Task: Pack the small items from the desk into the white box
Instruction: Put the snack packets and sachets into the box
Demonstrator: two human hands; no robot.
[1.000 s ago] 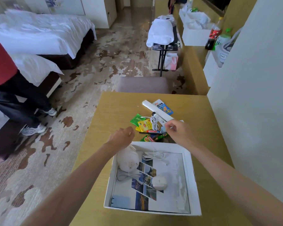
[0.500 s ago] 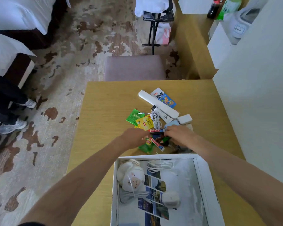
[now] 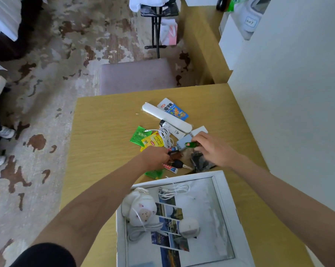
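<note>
The white box sits at the desk's near edge, holding a white plush toy, a coiled white cable and a round white item. Beyond it lies a pile of small items: a long white bar, a blue card, green and yellow sachets, a white cord, a black key. My left hand pinches a small dark item in the pile. My right hand holds a small green item in its fingertips.
A grey stool stands past the desk's far edge. A white wall borders the desk on the right. A person's shoes show at the left on the patterned carpet. A black stand is farther back.
The view tilted down and nearer to the pile. Both hands went from the box's far rim into the pile; the right hand lifted a green item, the left closed on a dark one.
</note>
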